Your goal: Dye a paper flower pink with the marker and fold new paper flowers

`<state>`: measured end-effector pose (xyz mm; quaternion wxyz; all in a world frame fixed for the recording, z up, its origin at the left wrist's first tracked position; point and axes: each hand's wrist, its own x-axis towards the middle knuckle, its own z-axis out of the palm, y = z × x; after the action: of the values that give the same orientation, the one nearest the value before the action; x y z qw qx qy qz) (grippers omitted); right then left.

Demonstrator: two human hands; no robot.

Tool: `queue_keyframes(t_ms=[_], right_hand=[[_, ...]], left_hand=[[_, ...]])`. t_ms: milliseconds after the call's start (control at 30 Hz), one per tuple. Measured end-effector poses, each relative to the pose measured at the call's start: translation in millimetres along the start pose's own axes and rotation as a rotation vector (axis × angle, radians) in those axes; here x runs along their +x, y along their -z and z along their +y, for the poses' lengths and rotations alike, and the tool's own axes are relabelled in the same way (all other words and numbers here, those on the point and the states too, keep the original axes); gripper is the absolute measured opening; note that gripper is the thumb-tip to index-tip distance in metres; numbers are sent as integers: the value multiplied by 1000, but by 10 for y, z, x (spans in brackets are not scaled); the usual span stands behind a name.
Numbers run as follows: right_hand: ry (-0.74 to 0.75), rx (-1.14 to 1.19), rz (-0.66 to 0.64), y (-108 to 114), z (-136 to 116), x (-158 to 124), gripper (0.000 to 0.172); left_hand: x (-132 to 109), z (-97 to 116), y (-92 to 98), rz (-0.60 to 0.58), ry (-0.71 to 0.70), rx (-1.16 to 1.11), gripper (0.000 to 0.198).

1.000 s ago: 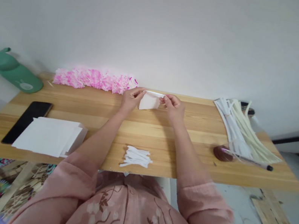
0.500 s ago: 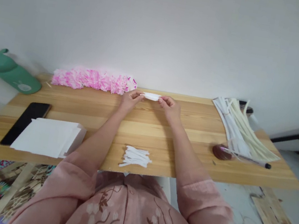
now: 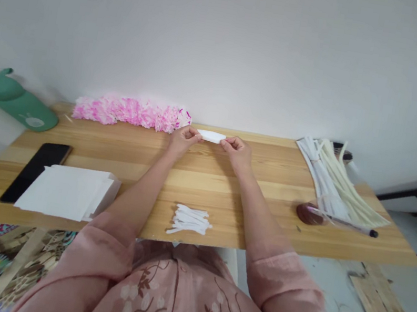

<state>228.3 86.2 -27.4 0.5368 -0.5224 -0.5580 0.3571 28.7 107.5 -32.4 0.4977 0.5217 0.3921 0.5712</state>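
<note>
Between my two hands, near the far edge of the table, is a small folded piece of white paper point(image 3: 210, 136). My left hand point(image 3: 184, 138) pinches its left end between thumb and fingers. Its right end is pinched the same way by my right hand point(image 3: 238, 151). Closer to my body, a small pile of white strips point(image 3: 191, 219) lies between my forearms. Just left of my left hand, a row of pink and white ruffled paper flowers point(image 3: 131, 113) rests along the wall.
On the left are a green bottle point(image 3: 21, 101), a black phone point(image 3: 36, 170) and a stack of white paper point(image 3: 62, 190). At right lie bundled white and cream strips point(image 3: 333, 177), a dark red round object point(image 3: 309, 213) and a pen point(image 3: 352, 226). The wooden table point(image 3: 267, 187) meets the wall.
The white paper has tilted slightly, so a little more of its face shows. Both hands keep their pinch in nearly the same place.
</note>
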Motion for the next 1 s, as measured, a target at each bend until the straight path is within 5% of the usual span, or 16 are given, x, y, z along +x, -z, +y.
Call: queue_keyframes(t_ms=[433,1000], right_hand=[[69,-19,16,16,6,20,26],[61,-34,1,7,-67,-12,25]], left_hand=[[-24,38,-3,-46,7,-12,26],[-15,69,-29,37,-35,22,23]])
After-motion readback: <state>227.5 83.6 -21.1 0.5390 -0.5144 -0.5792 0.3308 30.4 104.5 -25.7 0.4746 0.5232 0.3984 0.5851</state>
